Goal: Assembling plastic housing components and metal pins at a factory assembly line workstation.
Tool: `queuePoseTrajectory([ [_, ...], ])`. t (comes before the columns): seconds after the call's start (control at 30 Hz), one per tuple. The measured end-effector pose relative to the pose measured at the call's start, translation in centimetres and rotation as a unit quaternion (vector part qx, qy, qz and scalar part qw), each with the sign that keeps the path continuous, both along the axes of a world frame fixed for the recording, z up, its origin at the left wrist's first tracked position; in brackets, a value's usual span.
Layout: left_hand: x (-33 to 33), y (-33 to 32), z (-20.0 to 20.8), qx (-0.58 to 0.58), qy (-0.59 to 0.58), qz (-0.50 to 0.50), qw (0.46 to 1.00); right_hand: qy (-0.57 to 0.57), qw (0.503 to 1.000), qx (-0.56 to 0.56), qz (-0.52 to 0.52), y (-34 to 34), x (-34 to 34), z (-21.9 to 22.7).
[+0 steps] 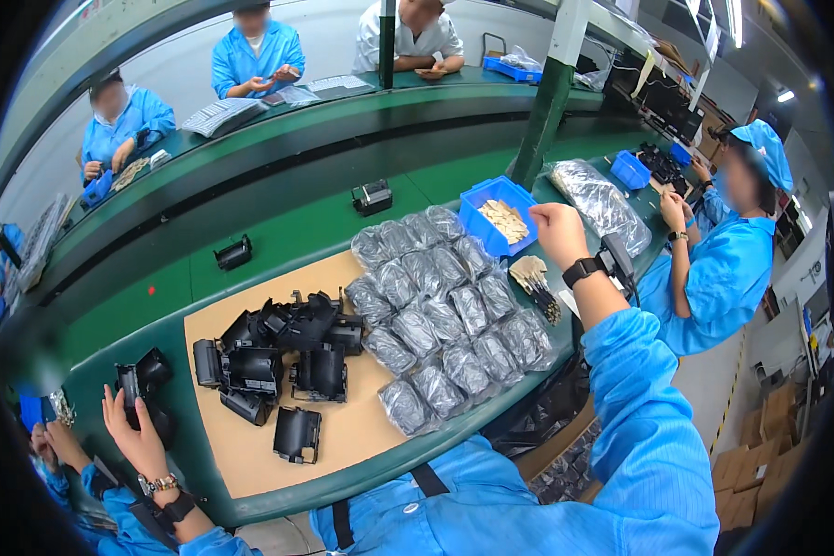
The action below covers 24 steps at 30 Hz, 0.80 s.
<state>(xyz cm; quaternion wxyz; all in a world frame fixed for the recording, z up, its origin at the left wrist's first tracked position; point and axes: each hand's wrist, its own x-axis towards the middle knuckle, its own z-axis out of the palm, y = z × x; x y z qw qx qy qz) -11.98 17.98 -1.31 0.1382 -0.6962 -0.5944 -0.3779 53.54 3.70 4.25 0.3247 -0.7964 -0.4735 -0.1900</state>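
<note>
Black plastic housings [252, 369] lie in a loose heap on a cardboard sheet [352, 437], at the middle of the green table [190, 454]. A single housing [296, 435] sits apart from the heap, nearer the wearer.

Left hand [137, 440]: fingers spread apart, just beside a few more housings [153, 369] at the table's left. No closed grip; cannot tell whether a fingertip touches.

Right hand [561, 236]: fingers curled together, near a blue bin [486, 192] of small tan pieces [503, 222]. Cannot tell whether anything is pinched inside.

Grey wrapped packets [417, 329] stand in rows right of the heap, some overlapping the sheet; the bin is close against their far corner.

Risks, as judged:
- Heap looks unsteady, pieces leaning on one another. A pull on a low one could bring others sliding, scuffing edges.
- Bin sits close to the green belt [296, 222]; a knock from the right wrist could spill the pieces.
- Boxy black wrist unit [618, 255] hangs near a tan-topped bundle [531, 273]; a low sweep might snag it.
- Slick wrapping, front packets close to the table edge: a forearm nudge could tip one over.
- Co-worker's hand [62, 443] works near the left one; crossing reaches could bump.
</note>
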Motion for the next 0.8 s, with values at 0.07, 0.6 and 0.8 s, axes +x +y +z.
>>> queuePoseTrajectory([
  [0.07, 0.1, -0.2, 0.8, -0.042, 0.005, 0.020, 0.999, 0.010, 1.000, -0.007, 0.004, 0.6, 0.8, -0.2],
  [0.6, -0.4, 1.3, 1.7, 0.015, -0.103, 0.045, 0.994, 0.256, 0.957, -0.005, -0.139, 2.4, 7.2, -3.9],
  [0.8, -1.4, 1.9, 0.7, 0.005, -0.064, 0.056, 0.996, 0.357, 0.925, 0.120, -0.056, 1.6, 3.6, 0.1],
])
